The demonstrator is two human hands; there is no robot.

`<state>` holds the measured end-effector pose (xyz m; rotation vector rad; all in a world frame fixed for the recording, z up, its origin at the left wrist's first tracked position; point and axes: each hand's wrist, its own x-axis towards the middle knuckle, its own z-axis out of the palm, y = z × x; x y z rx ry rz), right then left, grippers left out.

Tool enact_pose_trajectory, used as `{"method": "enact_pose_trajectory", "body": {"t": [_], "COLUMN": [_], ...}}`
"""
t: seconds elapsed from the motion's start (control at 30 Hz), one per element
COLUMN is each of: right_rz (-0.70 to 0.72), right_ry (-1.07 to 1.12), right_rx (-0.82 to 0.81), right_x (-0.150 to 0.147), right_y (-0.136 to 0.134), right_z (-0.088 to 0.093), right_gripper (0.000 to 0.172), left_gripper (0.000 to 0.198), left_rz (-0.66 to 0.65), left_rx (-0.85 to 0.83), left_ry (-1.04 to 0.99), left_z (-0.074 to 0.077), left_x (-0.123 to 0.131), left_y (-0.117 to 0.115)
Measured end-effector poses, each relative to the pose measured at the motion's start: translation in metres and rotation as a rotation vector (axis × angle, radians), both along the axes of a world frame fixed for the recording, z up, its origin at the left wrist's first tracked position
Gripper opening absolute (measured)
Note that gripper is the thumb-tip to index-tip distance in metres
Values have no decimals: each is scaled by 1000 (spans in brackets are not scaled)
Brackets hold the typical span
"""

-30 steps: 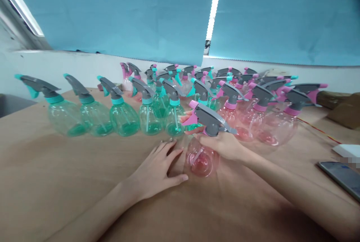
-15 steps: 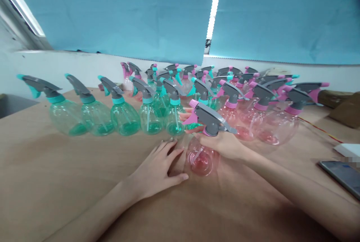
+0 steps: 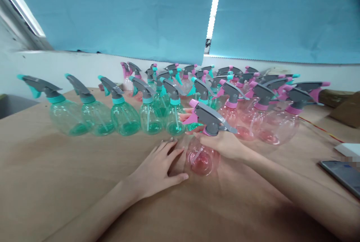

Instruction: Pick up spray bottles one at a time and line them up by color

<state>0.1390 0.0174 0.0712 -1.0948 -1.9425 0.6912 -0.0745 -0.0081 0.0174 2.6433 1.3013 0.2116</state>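
A pink spray bottle (image 3: 203,159) with a grey and pink trigger head stands on the wooden table in front of me. My right hand (image 3: 222,142) is wrapped round its neck from the right and behind, with some fingertips showing left of the trigger. Just left of the bottle, my left hand (image 3: 159,169) lies on the tabletop with fingers spread, holding nothing. Beyond the hands runs a front row of spray bottles: green ones such as this green spray bottle (image 3: 125,118) at left and centre, and pink ones such as this pink spray bottle (image 3: 278,126) at right.
More spray bottles with mixed pink and teal heads (image 3: 187,71) crowd the back of the table. A phone (image 3: 341,172) lies at the right edge beside a white object (image 3: 348,150). A brown object (image 3: 345,109) sits at the back right. Blue sheeting (image 3: 126,13) hangs behind.
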Motion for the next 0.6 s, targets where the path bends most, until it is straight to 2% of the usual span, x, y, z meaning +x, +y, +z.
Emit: {"method": "enact_pose_trajectory", "body": {"t": [0.3, 0.6], "right_rz": [-48, -23], "right_ry": [-17, 8], "right_rx": [-2, 21], "right_x": [-1, 1], "right_y": [-1, -1], "right_z": [1, 1], "right_gripper": [17, 16], "left_gripper": [70, 68], "left_rz": [-3, -5], "left_rx": [18, 25], "left_ry": [-23, -9], "left_z": [-2, -1], "left_x": [-1, -1], "left_y": [0, 0]}}
